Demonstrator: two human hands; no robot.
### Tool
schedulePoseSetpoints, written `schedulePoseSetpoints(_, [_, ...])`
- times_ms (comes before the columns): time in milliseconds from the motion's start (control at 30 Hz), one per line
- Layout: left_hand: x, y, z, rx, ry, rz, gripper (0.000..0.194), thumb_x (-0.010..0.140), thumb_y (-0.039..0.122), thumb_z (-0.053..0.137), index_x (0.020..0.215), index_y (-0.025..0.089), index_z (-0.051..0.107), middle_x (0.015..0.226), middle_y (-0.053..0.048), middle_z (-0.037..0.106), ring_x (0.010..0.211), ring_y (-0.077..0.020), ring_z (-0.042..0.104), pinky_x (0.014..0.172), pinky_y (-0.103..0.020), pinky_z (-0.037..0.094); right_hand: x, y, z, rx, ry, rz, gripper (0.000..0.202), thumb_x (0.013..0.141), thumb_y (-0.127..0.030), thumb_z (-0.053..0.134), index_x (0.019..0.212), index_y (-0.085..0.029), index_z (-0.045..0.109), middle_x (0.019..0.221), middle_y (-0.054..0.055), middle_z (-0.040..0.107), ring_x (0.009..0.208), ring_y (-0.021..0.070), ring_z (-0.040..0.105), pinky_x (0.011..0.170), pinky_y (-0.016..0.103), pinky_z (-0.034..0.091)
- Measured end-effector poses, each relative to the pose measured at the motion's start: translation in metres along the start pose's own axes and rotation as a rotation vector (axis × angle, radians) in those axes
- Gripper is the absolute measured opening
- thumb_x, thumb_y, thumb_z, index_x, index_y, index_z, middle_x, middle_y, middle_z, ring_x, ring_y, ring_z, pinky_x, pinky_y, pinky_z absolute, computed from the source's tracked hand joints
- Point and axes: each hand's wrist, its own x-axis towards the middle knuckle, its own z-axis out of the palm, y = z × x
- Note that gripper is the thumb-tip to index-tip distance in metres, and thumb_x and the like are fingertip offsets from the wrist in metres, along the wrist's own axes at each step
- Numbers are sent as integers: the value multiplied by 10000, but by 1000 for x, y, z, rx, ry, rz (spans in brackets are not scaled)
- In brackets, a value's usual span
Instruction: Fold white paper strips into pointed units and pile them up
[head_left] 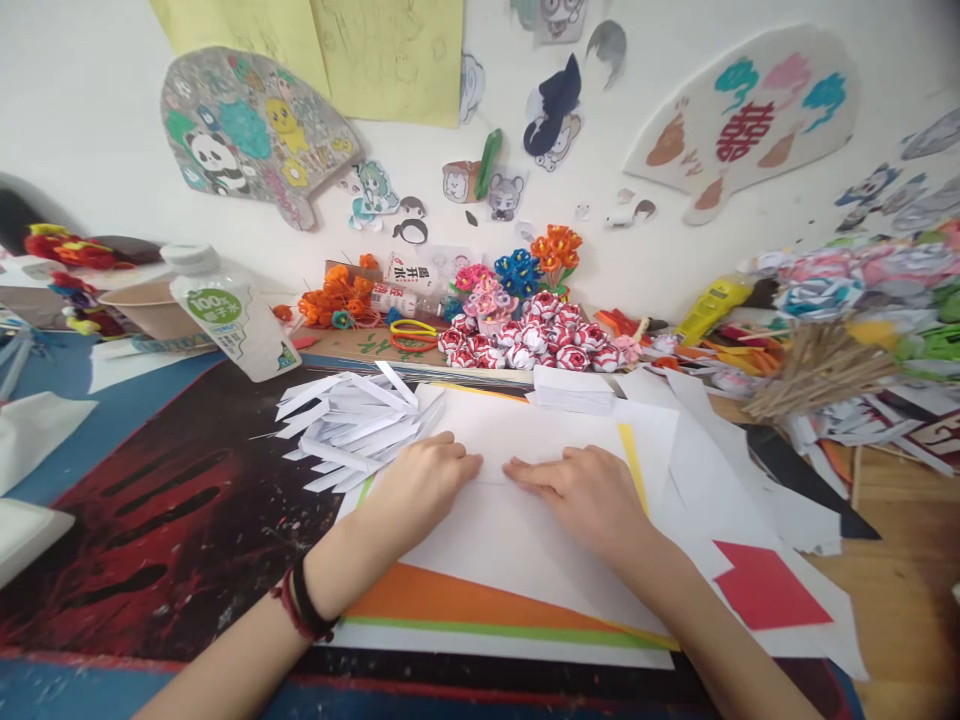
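Both hands rest on a white sheet of paper (pixel 540 550) at the middle of the table. My left hand (pixel 431 485) has its fingers curled together, with the fingertips pressed on the sheet; anything small under them is hidden. To its right, my right hand (pixel 589 495) lies on the same sheet with its index finger stretched out toward the left hand. A small gap separates the two hands, and a faint line runs across the paper there. Orange paper (pixel 450 600) and green-edged sheets lie beneath. Just left of my left hand sits a pile of folded white paper strips (pixel 352 425).
A white bottle (pixel 232 315) stands at the back left beside a paper cup (pixel 150 310). Red-and-white paper flowers (pixel 536 335) and yellow-handled scissors (pixel 412 335) lie along the back. At right are a red paper piece (pixel 769 587), loose white sheets and thin sticks (pixel 821 370).
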Motion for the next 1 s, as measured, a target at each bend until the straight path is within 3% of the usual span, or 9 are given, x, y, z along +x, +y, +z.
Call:
schedulePoseSetpoints(133, [-3,-1,0,46,-5,-114,224,941,240,485,977,238,707,674,-52,624,653,-211,582,512,-282,318,-2,6,-2,172,-43,141,256,930,-331,538,1071,-496,674,881,-52,763,699,207,687,579,288,411])
schedulePoseSetpoints(300, [1,-2,2,52,47,-212,301,941,394,469,908,254,734,677,-65,616,610,-196,583,502,-277,306,3,11,-3,422,-58,160,217,882,-294,603,1012,-417,726,990,-84,749,862,188,703,694,274,497])
schedulePoseSetpoints(433, [8,2,2,-43,78,-130,168,903,266,562,820,188,685,742,-47,649,788,-206,598,573,-274,374,9,5,1,409,54,175,159,866,-276,631,944,-338,755,890,-44,757,786,189,673,693,300,484])
schedulePoseSetpoints(533, [11,4,1,-92,109,-136,75,870,197,603,825,174,658,826,-44,652,838,-205,575,632,-283,411,12,-1,6,418,126,97,152,840,-229,668,960,-285,743,931,-9,730,860,191,639,740,302,475])
schedulePoseSetpoints(633, [12,2,1,-164,126,-154,20,846,181,633,848,171,650,855,-43,652,860,-205,561,693,-299,434,14,-5,10,473,133,38,169,855,-169,634,947,-265,739,908,7,704,858,174,614,748,287,467])
schedulePoseSetpoints(767, [14,-1,1,-259,116,-177,83,854,248,638,851,166,648,838,-39,653,856,-209,556,751,-328,443,15,-4,11,564,126,73,154,818,-126,655,868,-247,735,889,7,697,875,186,600,781,303,457])
schedulePoseSetpoints(1000, [17,0,2,-278,102,-181,33,818,146,649,832,151,620,845,-44,640,848,-210,552,750,-333,440,18,-2,14,695,99,135,134,746,-115,700,840,-210,702,880,17,672,882,193,591,796,321,449])
